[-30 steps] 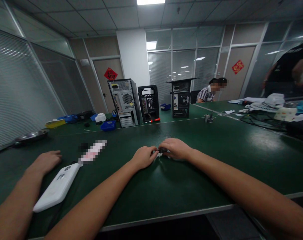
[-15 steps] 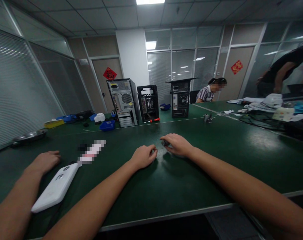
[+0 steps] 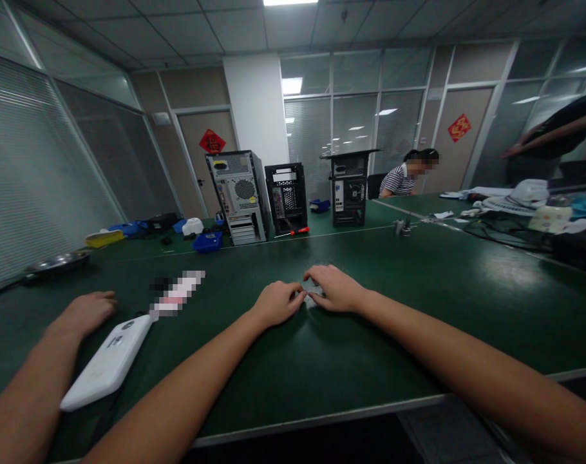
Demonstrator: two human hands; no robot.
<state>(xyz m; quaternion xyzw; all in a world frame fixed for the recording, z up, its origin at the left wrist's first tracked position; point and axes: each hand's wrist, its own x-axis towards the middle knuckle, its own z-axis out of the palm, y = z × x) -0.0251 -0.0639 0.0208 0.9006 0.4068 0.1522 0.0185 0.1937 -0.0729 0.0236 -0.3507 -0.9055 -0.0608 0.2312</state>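
Note:
My left hand (image 3: 279,301) rests low over the green table, its fingers curled and their tips pressed together. Whatever they may pinch is too small to make out. Facing it, almost touching at the fingertips, my right hand (image 3: 335,288) is bent over a small grey metal part. Its fingers and thumb cover nearly all of that part, so its shape is not clear. At the far left lies another person's hand (image 3: 87,310), next to a white handheld device (image 3: 110,364).
Computer cases (image 3: 239,200) stand across the table, with a red-handled screwdriver (image 3: 300,230) in front. A blue tray (image 3: 208,242) is left of them. Small metal parts (image 3: 403,227) stand at right. A metal bowl (image 3: 58,261) sits far left. Two people are beyond the table.
My right hand has come left and slightly down, close to my left fingertips. The metal part it held is now mostly hidden. My left hand has hardly moved. The standing person's arms have shifted.

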